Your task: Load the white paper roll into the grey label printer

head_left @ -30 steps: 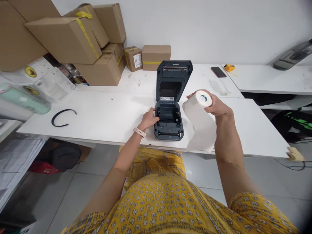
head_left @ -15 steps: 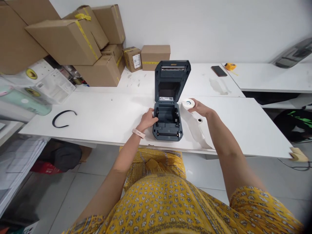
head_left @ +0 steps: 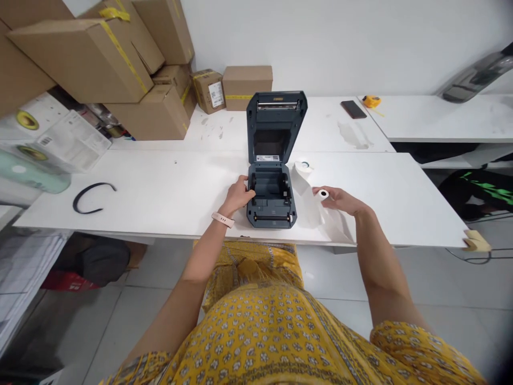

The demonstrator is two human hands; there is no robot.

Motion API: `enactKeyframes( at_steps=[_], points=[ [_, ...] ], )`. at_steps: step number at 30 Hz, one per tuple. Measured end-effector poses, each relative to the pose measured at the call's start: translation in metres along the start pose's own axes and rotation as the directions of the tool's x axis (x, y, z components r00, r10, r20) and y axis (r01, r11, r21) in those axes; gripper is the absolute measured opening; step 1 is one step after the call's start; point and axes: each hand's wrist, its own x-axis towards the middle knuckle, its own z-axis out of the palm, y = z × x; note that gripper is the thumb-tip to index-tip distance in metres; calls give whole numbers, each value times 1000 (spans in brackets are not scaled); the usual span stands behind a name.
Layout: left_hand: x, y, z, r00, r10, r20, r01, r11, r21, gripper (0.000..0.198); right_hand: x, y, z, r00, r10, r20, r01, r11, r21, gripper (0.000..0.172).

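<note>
A dark grey label printer (head_left: 271, 206) stands on the white table with its lid (head_left: 276, 128) tilted up and its roll bay bare. My left hand (head_left: 237, 195) grips the printer's left wall, thumb over the rim. To the printer's right, my right hand (head_left: 339, 200) has its fingers closed around a small white paper roll (head_left: 323, 195) with a dark core hole. A larger white label roll (head_left: 302, 169) rests upright behind it. From that roll a loose paper strip (head_left: 308, 206) trails toward the front edge, partly behind my right hand.
Cardboard boxes (head_left: 148, 112) are stacked at the back left. A black headband (head_left: 92, 198) lies on the table's left part. At the back right are a phone (head_left: 353, 109), a yellow tape measure (head_left: 371, 101) and a dark translucent bottle (head_left: 476, 77).
My right hand has let go of the larger label roll, moved toward the front and taken hold of the small roll. My left hand stays on the printer. The view has shifted slightly.
</note>
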Motion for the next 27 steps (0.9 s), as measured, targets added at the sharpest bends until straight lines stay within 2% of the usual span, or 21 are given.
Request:
enactKeyframes(
  at_steps=[3,5,7,8,9,11,14,16,18,20,22,27],
  points=[
    [0,0,1,1000,7,-11,-7,1000,2,53,-2,-11,10,997,13,-73,-11,999,31,52],
    [-1,-1,1,1000,16,-9,-16,1000,-2,53,-12,-24,9,983,-44,-180,64,992,106,47],
    [-1,-1,1,1000,23,-5,-23,1000,-6,54,-24,-48,5,958,-100,-270,145,977,155,47],
    [-1,-2,1,1000,25,-5,-25,1000,-10,54,-29,-63,5,955,-119,-272,166,974,154,46],
    [-1,-2,1,1000,28,-6,-28,999,-17,54,-31,-80,6,961,-136,-240,172,976,135,45],
    [-1,-4,2,999,32,-9,-32,999,-31,55,-24,-117,15,978,-195,-76,200,978,62,44],
    [0,-5,4,1000,25,-14,-25,999,-31,55,11,-160,40,944,-249,218,273,958,-86,54],
    [1,-6,5,1000,17,-16,-17,1000,-24,55,39,-173,60,912,-186,365,257,954,-155,55],
    [2,-7,5,1000,15,-14,-15,1000,-28,54,63,-177,75,882,-122,454,226,957,-183,55],
    [2,-7,5,1000,13,-14,-14,999,-35,53,79,-174,85,868,-97,487,219,955,-201,54],
    [2,-7,5,1000,17,-16,-17,999,-40,53,90,-169,89,877,-92,471,235,938,-254,54],
    [1,-7,4,999,34,-9,-34,998,-49,53,107,-161,92,893,-84,443,304,838,-453,51]
  ],
)
